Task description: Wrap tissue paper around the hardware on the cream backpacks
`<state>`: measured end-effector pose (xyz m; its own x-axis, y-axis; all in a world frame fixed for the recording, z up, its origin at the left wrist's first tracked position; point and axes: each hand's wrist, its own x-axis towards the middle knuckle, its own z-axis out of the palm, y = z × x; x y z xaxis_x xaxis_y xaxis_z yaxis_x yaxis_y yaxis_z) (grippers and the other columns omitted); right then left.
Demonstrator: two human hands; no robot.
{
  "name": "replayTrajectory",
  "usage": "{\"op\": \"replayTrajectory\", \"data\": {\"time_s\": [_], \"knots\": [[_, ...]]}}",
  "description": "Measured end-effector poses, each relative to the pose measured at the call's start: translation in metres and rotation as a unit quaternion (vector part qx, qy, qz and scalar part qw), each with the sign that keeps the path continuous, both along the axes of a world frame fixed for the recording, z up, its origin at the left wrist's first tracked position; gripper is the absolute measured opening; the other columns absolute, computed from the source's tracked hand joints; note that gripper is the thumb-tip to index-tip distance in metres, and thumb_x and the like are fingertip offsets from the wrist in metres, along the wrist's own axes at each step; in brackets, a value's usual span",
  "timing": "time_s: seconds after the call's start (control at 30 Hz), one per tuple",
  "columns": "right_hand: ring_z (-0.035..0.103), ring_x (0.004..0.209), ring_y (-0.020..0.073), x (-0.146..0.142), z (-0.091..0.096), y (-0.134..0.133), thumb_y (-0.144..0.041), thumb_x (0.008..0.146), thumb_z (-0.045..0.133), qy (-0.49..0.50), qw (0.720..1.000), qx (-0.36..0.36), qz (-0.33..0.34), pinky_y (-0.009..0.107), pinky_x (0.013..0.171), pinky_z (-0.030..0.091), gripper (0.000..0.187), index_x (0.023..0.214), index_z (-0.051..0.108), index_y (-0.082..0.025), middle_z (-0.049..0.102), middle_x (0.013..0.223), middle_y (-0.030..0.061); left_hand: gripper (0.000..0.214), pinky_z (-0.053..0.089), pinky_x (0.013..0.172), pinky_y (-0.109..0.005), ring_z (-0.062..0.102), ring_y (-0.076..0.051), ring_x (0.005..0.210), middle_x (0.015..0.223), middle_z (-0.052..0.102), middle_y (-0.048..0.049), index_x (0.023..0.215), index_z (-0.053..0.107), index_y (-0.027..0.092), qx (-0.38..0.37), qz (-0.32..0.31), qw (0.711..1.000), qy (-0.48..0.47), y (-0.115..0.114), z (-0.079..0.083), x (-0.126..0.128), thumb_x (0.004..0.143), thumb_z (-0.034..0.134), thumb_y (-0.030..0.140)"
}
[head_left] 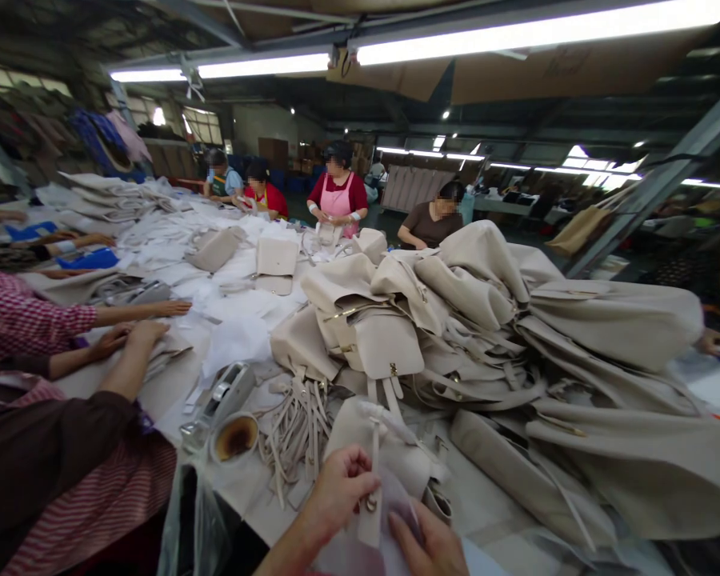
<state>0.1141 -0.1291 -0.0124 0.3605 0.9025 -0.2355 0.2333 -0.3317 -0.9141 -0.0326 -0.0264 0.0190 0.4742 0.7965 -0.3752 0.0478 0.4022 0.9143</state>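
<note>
Above table (257,498) — left grip (343,482) pinches strap (369,528) — right grip (430,540) curled

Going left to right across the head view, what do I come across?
Co-worker's checked sleeve → bundle of straps → person's left hand → person's right hand → slanting metal post.

The one view looks from the wearer's head, forward and slightly down across the bench (483,516) to the far workers (338,194). It is wide: left grip (346,482) and right grip (430,540) are close beneath it at the lower edge, the bags (480,256) near at centre right, the far wall (262,128) well back. Lamps (516,35) slope up to the right along the top.
</note>
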Motion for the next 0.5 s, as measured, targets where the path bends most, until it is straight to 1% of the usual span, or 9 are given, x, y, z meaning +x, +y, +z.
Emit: {"op": "replayTrajectory", "data": {"time_s": [0.07, 0.1, 0.17, 0.23, 0.33, 0.43, 0.5], "knots": [[0.069, 0.081, 0.0312, -0.013, 0.003, 0.018, -0.065, 0.071, 0.068, 0.1, 0.994, -0.017, 0.031, 0.036, 0.071, 0.051, 0.043, 0.076, 0.075, -0.023, 0.078, 0.08, 0.0064, 0.018, 0.027, 0.038, -0.022, 0.04, -0.009, 0.04, 0.048, 0.049, 0.0091, 0.069, 0.05, 0.022, -0.001, -0.012, 1.0, 0.003, 0.001, 0.004, -0.004, 0.057, 0.061, 0.03], [0.069, 0.079, 0.0308, -0.017, 0.004, 0.026, -0.065, 0.071, 0.069, 0.154, 0.987, -0.032, 0.031, 0.036, 0.069, 0.051, 0.044, 0.078, 0.076, -0.022, 0.078, 0.079, 0.0064, 0.018, 0.026, 0.038, -0.022, 0.039, -0.009, 0.04, 0.048, 0.049, 0.0091, 0.069, 0.05, 0.022, 0.002, -0.015, 1.0, 0.006, 0.002, 0.005, -0.007, 0.058, 0.061, 0.03], [0.07, 0.074, 0.0286, -0.021, 0.007, 0.038, -0.062, 0.069, 0.073, 0.255, 0.966, -0.05, 0.007, 0.035, 0.066, 0.05, 0.045, 0.084, 0.076, -0.02, 0.077, 0.075, 0.0053, 0.016, 0.026, 0.039, -0.021, 0.038, -0.008, 0.04, 0.048, 0.048, 0.0096, 0.068, 0.05, 0.022, 0.011, -0.014, 1.0, 0.021, 0.002, 0.005, -0.011, 0.059, 0.061, 0.027], [0.07, 0.07, 0.0267, -0.023, 0.008, 0.044, -0.056, 0.069, 0.077, 0.333, 0.942, -0.044, -0.017, 0.035, 0.069, 0.052, 0.044, 0.089, 0.076, -0.018, 0.077, 0.074, 0.0049, 0.014, 0.028, 0.042, -0.021, 0.039, -0.008, 0.042, 0.048, 0.047, 0.0099, 0.067, 0.049, 0.022, 0.03, -0.002, 0.999, 0.043, 0.003, 0.004, -0.014, 0.06, 0.061, 0.023], [0.072, 0.073, 0.0275, -0.026, 0.007, 0.046, -0.053, 0.069, 0.079, 0.4, 0.916, -0.03, -0.021, 0.038, 0.074, 0.054, 0.044, 0.09, 0.075, -0.015, 0.078, 0.076, 0.0075, 0.016, 0.031, 0.046, -0.023, 0.043, -0.01, 0.045, 0.048, 0.048, 0.0097, 0.066, 0.046, 0.022, 0.065, 0.022, 0.994, 0.079, 0.002, -0.001, -0.017, 0.062, 0.061, 0.019], [0.073, 0.085, 0.0312, -0.032, 0.004, 0.046, -0.055, 0.064, 0.083, 0.427, 0.903, -0.026, -0.024, 0.042, 0.081, 0.055, 0.049, 0.091, 0.075, -0.016, 0.079, 0.084, 0.0104, 0.019, 0.03, 0.049, -0.025, 0.046, -0.013, 0.047, 0.049, 0.047, 0.0093, 0.068, 0.045, 0.023, 0.09, 0.034, 0.987, 0.129, -0.001, -0.004, -0.018, 0.065, 0.063, 0.019], [0.073, 0.091, 0.0325, -0.036, 0.004, 0.045, -0.053, 0.061, 0.086, 0.439, 0.898, -0.022, -0.018, 0.043, 0.086, 0.054, 0.05, 0.093, 0.076, -0.016, 0.08, 0.089, 0.011, 0.019, 0.03, 0.053, -0.027, 0.049, -0.015, 0.051, 0.052, 0.048, 0.0082, 0.073, 0.048, 0.023, 0.115, 0.043, 0.975, 0.185, -0.003, -0.003, -0.02, 0.066, 0.064, 0.019]]}}
